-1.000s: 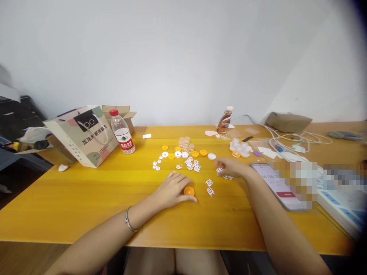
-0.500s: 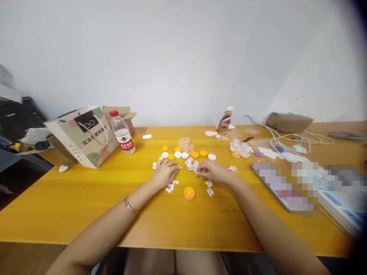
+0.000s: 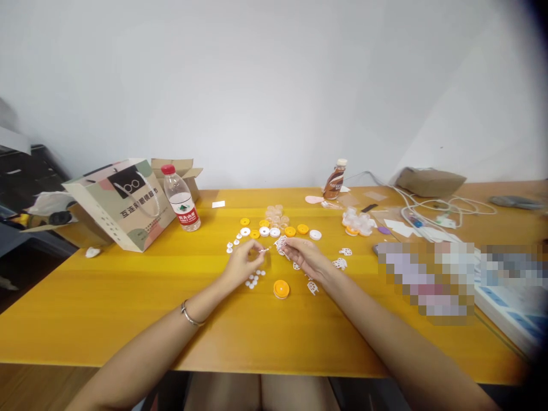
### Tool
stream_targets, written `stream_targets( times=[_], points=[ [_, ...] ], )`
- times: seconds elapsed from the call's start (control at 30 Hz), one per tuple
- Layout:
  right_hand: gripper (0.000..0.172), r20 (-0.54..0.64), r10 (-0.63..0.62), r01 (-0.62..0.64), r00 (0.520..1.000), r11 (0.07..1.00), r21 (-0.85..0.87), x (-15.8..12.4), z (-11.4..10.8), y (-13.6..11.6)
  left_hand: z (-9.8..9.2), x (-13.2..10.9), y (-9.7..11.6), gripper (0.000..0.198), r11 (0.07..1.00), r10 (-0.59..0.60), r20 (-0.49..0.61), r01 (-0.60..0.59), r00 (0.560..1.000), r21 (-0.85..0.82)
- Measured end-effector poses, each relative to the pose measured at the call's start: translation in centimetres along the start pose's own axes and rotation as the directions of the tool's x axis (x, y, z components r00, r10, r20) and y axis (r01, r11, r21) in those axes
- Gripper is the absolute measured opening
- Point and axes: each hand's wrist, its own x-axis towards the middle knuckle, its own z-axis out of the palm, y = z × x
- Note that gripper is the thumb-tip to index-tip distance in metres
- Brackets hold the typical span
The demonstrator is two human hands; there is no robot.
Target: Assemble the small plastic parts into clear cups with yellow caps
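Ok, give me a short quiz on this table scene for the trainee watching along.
1. True or false: the orange cap lies on the table, touching neither hand.
2. What stands beside the paper bag? A) water bottle B) mug C) lamp
3. Fill in: the left hand and the right hand each pinch a small part coloured ___.
Key: 1 true; 2 A; 3 white.
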Motion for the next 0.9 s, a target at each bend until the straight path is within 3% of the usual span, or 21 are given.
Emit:
stream_targets(
  times=[0.13, 0.3, 0.43, 0.57, 0.7, 0.9],
  points=[
    [0.003, -0.096, 0.074, -0.057, 0.993, 0.983, 0.172, -0.1, 0.5, 0.2, 0.3, -0.2, 0.2, 0.015, 0.970, -0.120, -0.032, 0.110, 0.992, -0.216],
    [0.009, -0.099, 0.105, -0.091, 0.990, 0.986, 0.142, -0.5, 1.1, 0.3, 0.2, -0.2, 0.9, 0.025, 0.915, -0.134, 0.032, 0.136, 0.991, -0.379],
    [0.009, -0.053, 0.125, -0.121, 0.991, 0.990, 0.074, -0.7, 1.1, 0.8, 0.0, -0.3, 1.1, 0.026, 0.923, -0.124, 0.020, 0.123, 0.992, -0.365],
    [0.010, -0.031, 0.120, -0.120, 0.992, 0.993, 0.023, -1.0, 1.2, 1.2, -0.4, -0.3, 1.1, 0.022, 0.969, -0.034, -0.062, 0.017, 0.997, -0.248],
    [0.012, 0.030, 0.135, -0.135, 0.990, 0.991, -0.007, -1.3, 1.4, 1.4, -0.6, -0.3, 1.2, 0.020, 0.988, 0.106, -0.055, -0.112, 0.993, -0.107],
    [0.012, 0.040, 0.112, -0.114, 0.993, 0.993, 0.031, -1.4, 1.6, 1.4, -0.3, -0.3, 0.9, 0.020, 0.986, 0.122, -0.019, -0.123, 0.992, -0.112]
  ],
)
